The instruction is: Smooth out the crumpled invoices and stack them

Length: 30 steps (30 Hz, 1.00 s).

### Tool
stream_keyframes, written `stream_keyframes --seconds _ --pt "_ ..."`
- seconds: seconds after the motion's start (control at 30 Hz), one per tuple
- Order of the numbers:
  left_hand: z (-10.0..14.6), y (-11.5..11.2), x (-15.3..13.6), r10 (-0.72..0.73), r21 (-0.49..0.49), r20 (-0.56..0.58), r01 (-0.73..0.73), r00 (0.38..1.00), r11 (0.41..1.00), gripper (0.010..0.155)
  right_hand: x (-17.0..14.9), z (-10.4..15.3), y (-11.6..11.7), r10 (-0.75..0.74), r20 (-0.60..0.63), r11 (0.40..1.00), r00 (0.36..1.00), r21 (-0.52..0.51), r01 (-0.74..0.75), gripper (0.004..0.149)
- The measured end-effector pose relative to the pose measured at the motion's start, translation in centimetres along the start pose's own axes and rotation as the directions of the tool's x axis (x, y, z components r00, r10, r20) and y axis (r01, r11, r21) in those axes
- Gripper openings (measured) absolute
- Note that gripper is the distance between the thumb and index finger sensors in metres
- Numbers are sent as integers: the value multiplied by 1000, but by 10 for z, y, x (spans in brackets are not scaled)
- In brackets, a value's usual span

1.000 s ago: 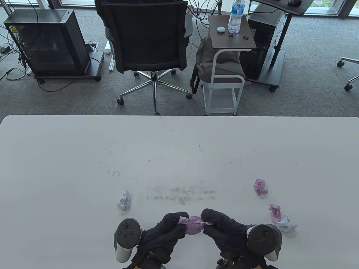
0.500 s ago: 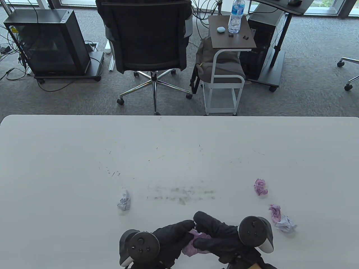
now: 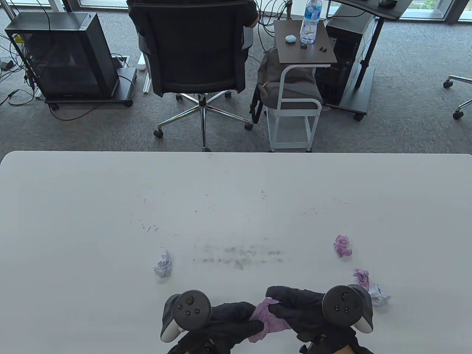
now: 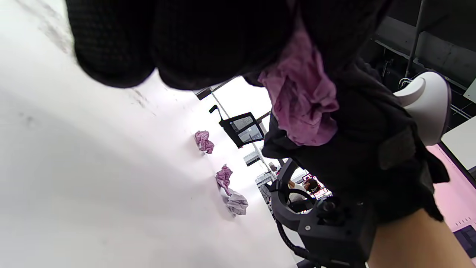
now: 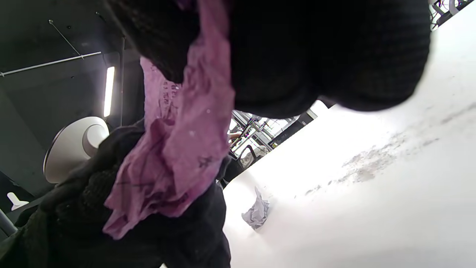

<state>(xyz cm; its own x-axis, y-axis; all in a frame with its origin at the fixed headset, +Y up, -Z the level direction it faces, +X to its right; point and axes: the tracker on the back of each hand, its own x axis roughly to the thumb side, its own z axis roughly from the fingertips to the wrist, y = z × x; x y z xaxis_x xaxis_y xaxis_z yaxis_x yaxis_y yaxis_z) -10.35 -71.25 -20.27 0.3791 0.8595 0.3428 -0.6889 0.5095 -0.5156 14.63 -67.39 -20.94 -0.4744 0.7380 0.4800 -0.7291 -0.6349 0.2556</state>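
Observation:
Both gloved hands hold one crumpled pink invoice [image 3: 267,320] near the table's front edge. My left hand [image 3: 236,320] grips its left side and my right hand [image 3: 291,308] grips its right side. The pink invoice hangs partly unfolded in the left wrist view [image 4: 303,108] and in the right wrist view [image 5: 178,149]. Other crumpled invoices lie on the table: a white one [image 3: 163,264] to the left, a pink one [image 3: 342,246] to the right, and a pink one [image 3: 362,278] beside a white one [image 3: 379,295] next to my right hand.
The white table [image 3: 236,199] has grey smudges [image 3: 239,256] in its middle. Beyond its far edge stand an office chair [image 3: 195,55], a small side table with a water bottle [image 3: 309,22] and a black cabinet [image 3: 62,55].
Both hands drew back toward the front edge with the pink invoice, turned so both trackers face up, and the paper now shows more unfolded between them.

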Motion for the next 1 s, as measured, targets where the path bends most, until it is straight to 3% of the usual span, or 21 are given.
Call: stream_keyframes --seconds 0.1,0.2,0.3,0.37,0.43,0.57,0.73,0.8,1.0 --pt "0 5 -9 -31 -52 -45 28 999 998 42 1 2 -8 44 -11 997 999 -62 -44 40" --pt "3 12 -15 -45 -1 -75 45 996 999 47 -2 6 -17 44 -33 987 999 -156 -48 40" --pt "7 17 -15 53 126 -27 -50 998 991 88 -3 8 -16 16 -29 984 999 -178 -21 40" --pt "8 20 -8 27 144 52 -34 998 989 99 0 7 -12 -1 -18 989 1000 -149 -2 40" --pt "8 16 2 -50 79 113 41 992 996 103 6 2 0 -43 16 994 999 -104 44 40" --pt "2 3 6 62 -15 102 -61 993 998 88 15 0 14 -92 58 986 994 -132 99 41" --pt "0 6 -7 180 -37 39 -179 983 983 55 8 5 1 -23 31 984 999 -176 28 41" --pt "0 9 -13 208 -61 2 -207 978 976 49 2 7 -6 -53 13 973 999 -226 54 41" --pt "4 18 -19 257 67 5 -257 966 964 45 -17 8 -10 -62 -60 971 996 -235 46 41"
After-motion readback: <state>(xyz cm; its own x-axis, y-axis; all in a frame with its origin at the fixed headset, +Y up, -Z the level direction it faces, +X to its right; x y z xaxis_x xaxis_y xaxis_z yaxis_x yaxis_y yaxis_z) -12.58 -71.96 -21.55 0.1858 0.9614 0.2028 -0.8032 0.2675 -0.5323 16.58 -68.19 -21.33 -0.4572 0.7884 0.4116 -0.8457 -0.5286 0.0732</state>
